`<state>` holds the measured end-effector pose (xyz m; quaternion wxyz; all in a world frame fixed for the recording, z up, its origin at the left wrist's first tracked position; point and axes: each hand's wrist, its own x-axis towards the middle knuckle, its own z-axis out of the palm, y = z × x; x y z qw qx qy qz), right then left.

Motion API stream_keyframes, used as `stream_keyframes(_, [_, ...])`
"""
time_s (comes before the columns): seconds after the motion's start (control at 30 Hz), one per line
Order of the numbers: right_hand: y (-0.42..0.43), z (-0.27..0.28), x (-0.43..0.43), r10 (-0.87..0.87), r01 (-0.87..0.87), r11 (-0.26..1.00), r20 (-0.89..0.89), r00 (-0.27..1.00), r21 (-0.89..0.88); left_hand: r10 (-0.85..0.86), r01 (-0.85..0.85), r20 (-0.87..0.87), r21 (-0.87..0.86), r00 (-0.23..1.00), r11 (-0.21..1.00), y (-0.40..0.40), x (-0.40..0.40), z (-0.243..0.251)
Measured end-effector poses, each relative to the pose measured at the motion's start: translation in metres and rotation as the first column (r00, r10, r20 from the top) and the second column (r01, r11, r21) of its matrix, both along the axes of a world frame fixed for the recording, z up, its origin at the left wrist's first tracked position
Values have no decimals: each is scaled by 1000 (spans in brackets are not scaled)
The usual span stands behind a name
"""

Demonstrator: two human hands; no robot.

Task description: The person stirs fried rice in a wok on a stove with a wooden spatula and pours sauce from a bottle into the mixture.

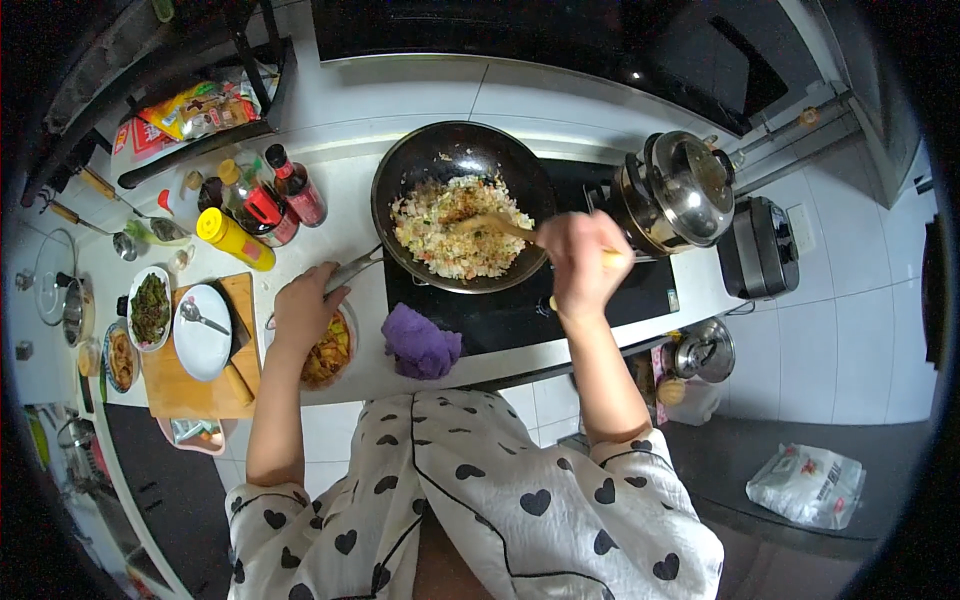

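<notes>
A dark wok [465,146] sits on the black cooktop [487,330], with fried rice [457,244] and bits of vegetable in it. My left hand [304,304] is closed around the end of the wok's handle [356,268]. In my right hand [585,259] is a wooden spatula [499,223], its blade down in the rice near a browner patch. A plate of cooked food [330,352] lies under my left wrist, partly hidden by it. Just below the wok, a crumpled purple cloth [420,341] rests at the cooktop's front left corner.
Sauce bottles [300,187] and a yellow-capped container [236,238] stand left of the wok. A wooden cutting board [169,375] holds a white plate with a spoon [202,330] and a knife [238,382]. To the right are a lidded steel pot [675,191] and a black appliance [759,247].
</notes>
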<state>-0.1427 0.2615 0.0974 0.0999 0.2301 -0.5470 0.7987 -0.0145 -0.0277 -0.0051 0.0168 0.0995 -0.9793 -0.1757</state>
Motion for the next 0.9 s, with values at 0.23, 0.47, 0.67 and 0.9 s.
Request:
stream_keyframes(0.23, [-12, -13, -14, -57, 32, 965, 89, 994, 261, -4, 5, -46, 28, 999, 1000, -2, 1, 0])
stream_keyframes(0.47, [-9, -40, -15, -85, 90, 918, -30, 996, 387, -14, 16, -35, 42, 999, 999, 1, -3, 6])
stream_keyframes(0.67, [-19, -13, -23, -92, 106, 966, -68, 993, 237, -3, 3, -18, 16, 1000, 1000, -1, 0, 3])
stream_keyframes(0.9, [-27, -17, -25, -111, 114, 969, -27, 993, 219, -1, 4, -82, 43, 997, 999, -3, 2, 1])
